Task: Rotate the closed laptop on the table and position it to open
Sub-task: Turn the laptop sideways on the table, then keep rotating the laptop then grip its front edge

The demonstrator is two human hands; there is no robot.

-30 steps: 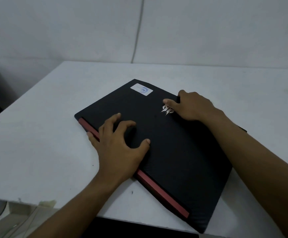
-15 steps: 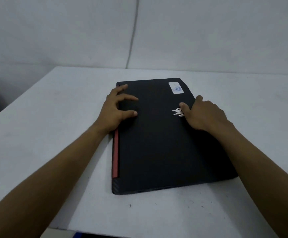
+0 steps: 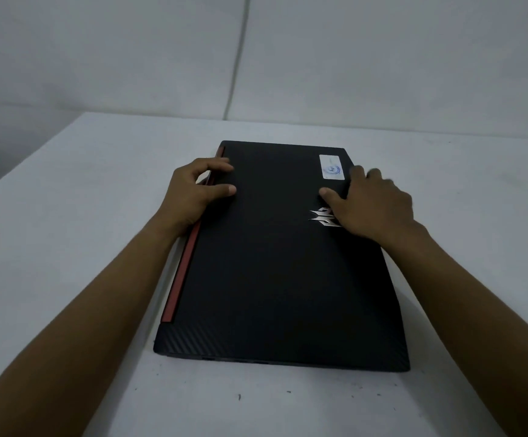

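A closed black laptop (image 3: 275,272) lies flat on the white table (image 3: 67,247), its long side running away from me. A red hinge strip (image 3: 182,272) runs along its left edge, and a silver logo and a white sticker (image 3: 332,166) mark the lid. My left hand (image 3: 193,190) grips the far left edge, thumb on the lid and fingers curled over the red strip. On the far right part of the lid rests my right hand (image 3: 373,203), fingers wrapping over the right edge beside the sticker.
The table's far edge meets a pale wall (image 3: 256,58) with a vertical seam. Its left edge slants off at the left. Small dark specks (image 3: 239,396) dot the tabletop in front of the laptop.
The laptop has turned clockwise from a diagonal lie to pointing straight away from me. Both hands moved with it toward its far end; the red strip now faces left.
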